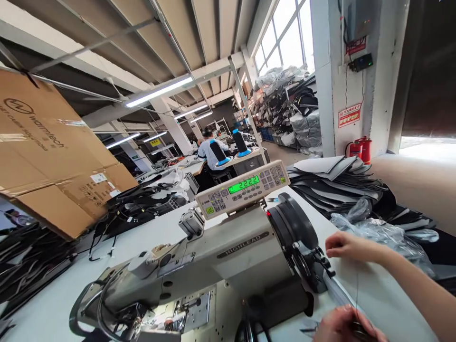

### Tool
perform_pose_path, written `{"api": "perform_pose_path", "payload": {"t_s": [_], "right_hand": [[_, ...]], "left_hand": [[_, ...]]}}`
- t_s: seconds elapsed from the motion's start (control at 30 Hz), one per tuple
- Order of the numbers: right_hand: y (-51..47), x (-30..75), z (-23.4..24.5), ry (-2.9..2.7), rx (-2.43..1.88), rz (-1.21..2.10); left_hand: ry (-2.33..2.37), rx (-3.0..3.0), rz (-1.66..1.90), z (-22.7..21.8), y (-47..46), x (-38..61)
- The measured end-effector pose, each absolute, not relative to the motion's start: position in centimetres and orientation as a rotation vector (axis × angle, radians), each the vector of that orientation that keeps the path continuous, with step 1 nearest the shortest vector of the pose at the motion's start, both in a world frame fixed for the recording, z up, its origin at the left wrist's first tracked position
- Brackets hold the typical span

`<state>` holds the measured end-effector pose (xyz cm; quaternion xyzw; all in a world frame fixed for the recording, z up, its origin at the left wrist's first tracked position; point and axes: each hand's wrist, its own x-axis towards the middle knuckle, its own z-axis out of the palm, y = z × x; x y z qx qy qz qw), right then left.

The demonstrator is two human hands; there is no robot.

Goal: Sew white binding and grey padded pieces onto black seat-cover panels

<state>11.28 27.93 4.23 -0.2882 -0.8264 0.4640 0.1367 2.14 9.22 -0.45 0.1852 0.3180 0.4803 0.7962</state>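
Observation:
At the lower right, my left hand [344, 325] is closed around a small dark object [360, 329], partly hidden by the fingers and cut off by the frame edge. Above it, my right hand [340, 246] has its fingers curled in a pinch beside the handwheel. A thin thread [357, 285] runs up from the left hand to the right one. The grey sewing machine [242, 242] fills the middle, its control panel [244, 188] lit green. Its black handwheel [297, 221] is left of my right hand. A thin pointed metal tool [309, 328] lies by my left hand.
Crumpled clear plastic [388, 232] and stacked grey-black pieces [327, 180] lie on the right. A large cardboard box [53, 152] leans at left above dark cut pieces. Behind stand black thread cones [240, 142] and a seated person [213, 154]. Fire extinguishers [359, 149] stand by the pillar.

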Motion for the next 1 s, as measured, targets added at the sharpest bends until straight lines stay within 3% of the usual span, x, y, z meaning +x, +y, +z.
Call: {"api": "perform_pose_path", "payload": {"t_s": [0.13, 0.63, 0.73, 0.87, 1.0], "right_hand": [[28.2, 11.6, 4.6, -2.345, -0.830, 1.370], [27.3, 12.1, 5.4, -2.363, -0.813, 1.469], [27.1, 12.0, 5.6, -2.275, -0.820, 1.454], [27.1, 10.5, 4.6, -2.207, -0.913, 1.398], [26.7, 9.8, 3.8, -2.200, -1.002, 1.352]], "left_hand": [[0.522, 0.209, 0.833, 1.7, 8.7, 1.2], [0.375, 0.130, 0.898, 3.1, 8.4, 1.1], [0.556, 0.419, 1.007, 2.3, 7.6, 1.7], [0.841, 1.381, 0.898, 1.1, 5.9, 2.5], [1.018, 1.568, 0.755, 1.0, 5.5, 2.6]]}}
